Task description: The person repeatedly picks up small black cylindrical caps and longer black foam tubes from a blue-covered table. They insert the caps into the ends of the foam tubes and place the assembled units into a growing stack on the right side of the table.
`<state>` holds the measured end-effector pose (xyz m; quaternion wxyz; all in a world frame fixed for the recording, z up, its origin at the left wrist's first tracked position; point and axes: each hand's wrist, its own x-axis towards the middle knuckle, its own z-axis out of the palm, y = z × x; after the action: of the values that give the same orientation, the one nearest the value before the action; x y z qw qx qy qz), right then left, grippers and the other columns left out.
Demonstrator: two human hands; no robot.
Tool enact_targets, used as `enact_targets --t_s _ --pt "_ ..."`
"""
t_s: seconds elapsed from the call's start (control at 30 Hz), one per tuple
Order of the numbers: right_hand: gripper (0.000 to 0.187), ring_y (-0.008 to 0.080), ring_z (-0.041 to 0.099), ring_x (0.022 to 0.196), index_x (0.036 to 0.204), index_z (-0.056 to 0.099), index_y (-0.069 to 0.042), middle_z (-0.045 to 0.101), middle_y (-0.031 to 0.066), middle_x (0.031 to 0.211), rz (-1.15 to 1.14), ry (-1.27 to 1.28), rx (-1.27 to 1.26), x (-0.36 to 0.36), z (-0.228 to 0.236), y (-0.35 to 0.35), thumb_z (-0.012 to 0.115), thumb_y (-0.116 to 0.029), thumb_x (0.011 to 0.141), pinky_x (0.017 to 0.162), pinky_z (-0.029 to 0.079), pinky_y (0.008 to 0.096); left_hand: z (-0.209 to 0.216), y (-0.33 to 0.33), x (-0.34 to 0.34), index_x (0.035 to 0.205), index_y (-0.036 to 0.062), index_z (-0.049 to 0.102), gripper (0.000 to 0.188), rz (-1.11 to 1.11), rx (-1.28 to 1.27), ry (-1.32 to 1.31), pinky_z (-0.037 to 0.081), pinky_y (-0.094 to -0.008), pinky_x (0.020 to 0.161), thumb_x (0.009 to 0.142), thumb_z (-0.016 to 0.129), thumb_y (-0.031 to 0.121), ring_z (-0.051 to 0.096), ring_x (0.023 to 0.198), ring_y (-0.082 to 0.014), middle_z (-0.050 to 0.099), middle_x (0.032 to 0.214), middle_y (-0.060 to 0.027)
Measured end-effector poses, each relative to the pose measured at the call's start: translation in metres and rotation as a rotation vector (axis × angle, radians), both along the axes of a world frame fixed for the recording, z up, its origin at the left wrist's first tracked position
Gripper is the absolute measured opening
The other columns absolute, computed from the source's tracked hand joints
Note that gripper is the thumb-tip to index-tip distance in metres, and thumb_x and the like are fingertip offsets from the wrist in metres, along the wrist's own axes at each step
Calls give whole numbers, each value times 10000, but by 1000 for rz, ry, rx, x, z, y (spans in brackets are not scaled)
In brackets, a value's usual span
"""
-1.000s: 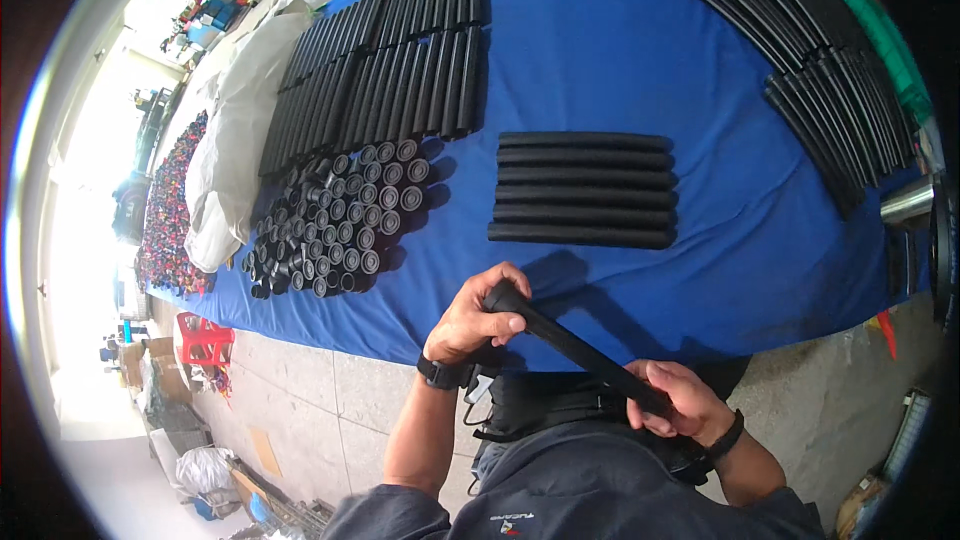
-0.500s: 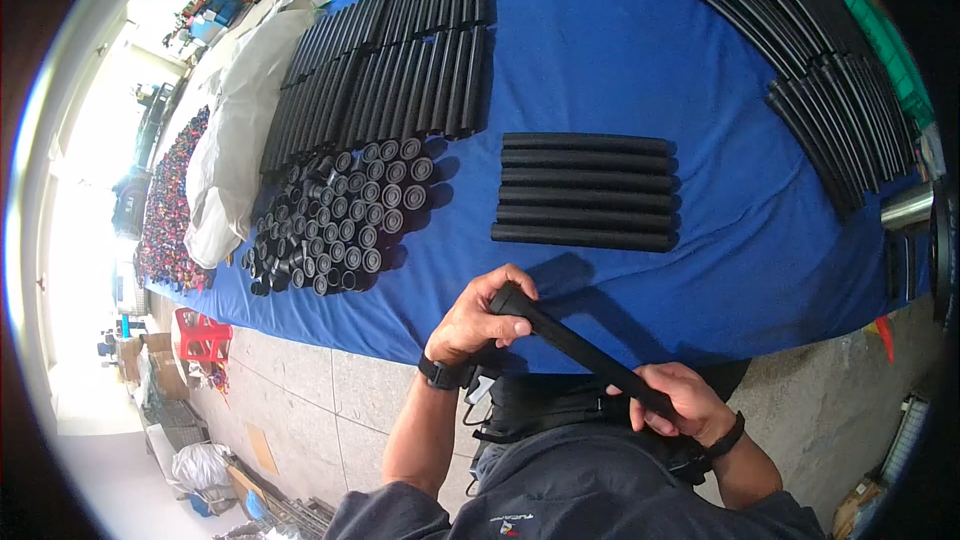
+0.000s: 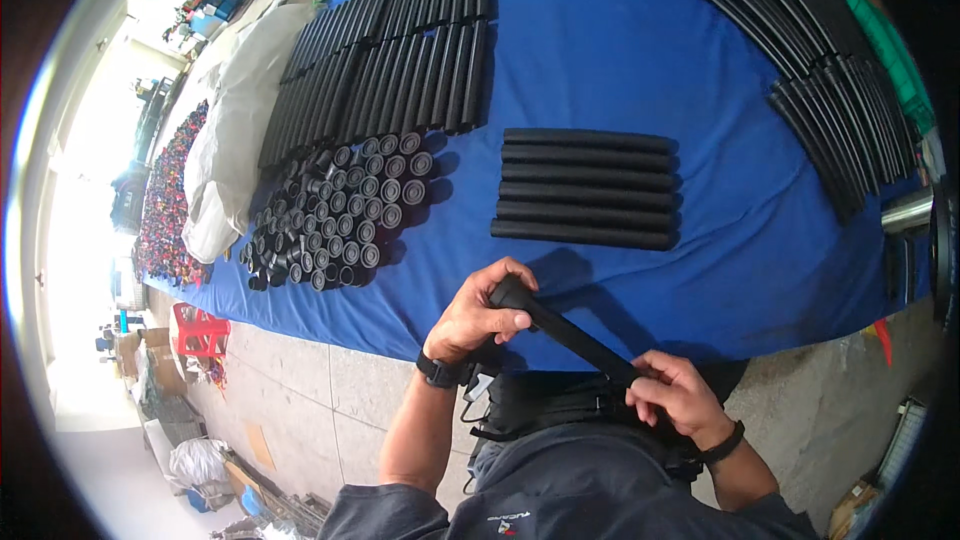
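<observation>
A black tube (image 3: 582,342) slants across in front of me at the near edge of the blue-covered table. My left hand (image 3: 468,318) is closed around its upper left end, where a wider black cap (image 3: 511,294) shows between thumb and fingers. At the lower right end, my right hand (image 3: 684,402) pinches the tube with thumb and fingers; the tip there is partly hidden. Beyond my hands lies a row of several similar black tubes (image 3: 586,184), side by side. Left of them stand many loose round black caps (image 3: 366,208), closest to my left hand.
Two tiers of black tubes (image 3: 400,60) lie at the far left of the blue cloth (image 3: 600,30). More long black tubes (image 3: 820,90) fan out at the right, beside a green bin (image 3: 890,60). White plastic sheeting (image 3: 235,130) borders the left side. A red stool (image 3: 200,330) stands on the floor.
My right hand has shifted its grip, from wrapped around the tube to a pinch near its end. The tube's lower end has risen slightly; my left hand stays on the capped end.
</observation>
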<state>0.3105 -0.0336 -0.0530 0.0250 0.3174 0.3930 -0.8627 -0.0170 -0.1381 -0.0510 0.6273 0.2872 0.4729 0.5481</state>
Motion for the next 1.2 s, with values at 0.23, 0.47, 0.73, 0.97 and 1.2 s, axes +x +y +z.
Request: enact_targets --t_s 0.23,0.47,0.73,0.97,1.2 --pt "346 97 562 508 1260 573 29 697 146 836 -17 242 -669 7 0 10 533 -248 1057 471 476 222 -2 -2 -1 1121 34 578 399 16 15 -58 380 -213 472 809 825 65 509 519 -54 599 691 -1" --pt "324 91 628 625 1258 546 43 712 139 888 32 48 354 -4 16 -4 612 -165 1019 510 500 221 0 0 0 1127 32 581 396 5 4 -24 391 -211 486 813 820 63 520 535 -59 609 718 -6" --pt "324 105 568 547 1186 594 68 717 159 884 35 -35 -16 -6 9 2 580 -213 1025 485 457 237 0 1 0 1120 0 571 463 5 -5 -12 403 -206 453 771 863 86 535 507 -76 598 693 -28" --pt "367 128 615 548 1186 604 41 719 186 956 -26 113 -450 -6 17 9 553 -297 1055 478 506 262 -2 -2 -1 1122 -2 570 457 13 22 -45 399 -205 451 774 858 71 529 503 -71 599 701 -21" --pt "434 126 608 526 1276 548 35 699 168 889 44 36 297 -11 7 -5 546 -338 1054 459 488 246 -3 -1 0 1146 21 573 437 30 21 -53 405 -209 480 801 835 76 534 529 -66 620 732 -19"
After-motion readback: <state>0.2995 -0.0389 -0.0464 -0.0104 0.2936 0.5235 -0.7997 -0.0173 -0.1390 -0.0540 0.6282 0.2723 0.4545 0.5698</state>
